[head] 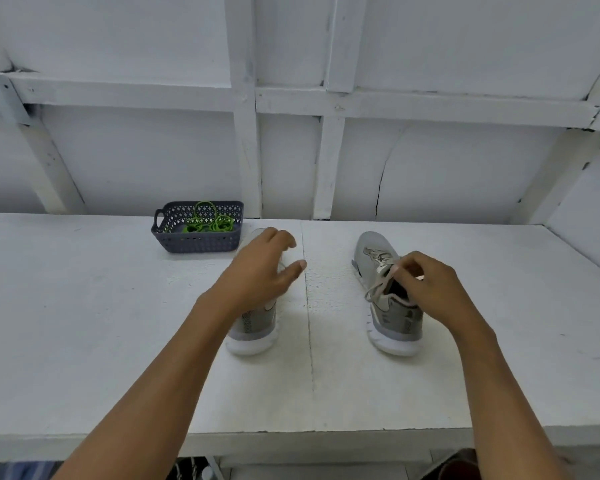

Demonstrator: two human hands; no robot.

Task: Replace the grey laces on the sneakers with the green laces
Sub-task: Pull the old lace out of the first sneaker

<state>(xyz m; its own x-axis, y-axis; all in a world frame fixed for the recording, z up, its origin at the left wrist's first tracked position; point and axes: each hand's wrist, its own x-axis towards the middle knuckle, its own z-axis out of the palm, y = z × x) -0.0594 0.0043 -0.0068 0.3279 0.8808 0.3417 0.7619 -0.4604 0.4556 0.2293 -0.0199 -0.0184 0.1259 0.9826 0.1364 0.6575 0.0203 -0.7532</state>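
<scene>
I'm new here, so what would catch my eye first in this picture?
The bright green laces jump out, coiled in a dark basket at the back of the table. Nearer, the right hand pinches the grey lace of the right sneaker, while the left hand spreads open over the left sneaker.

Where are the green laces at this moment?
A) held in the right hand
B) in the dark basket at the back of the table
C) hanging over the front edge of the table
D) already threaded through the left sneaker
B. The green laces lie coiled inside the dark basket; the right hand pinches only a grey lace.
</scene>
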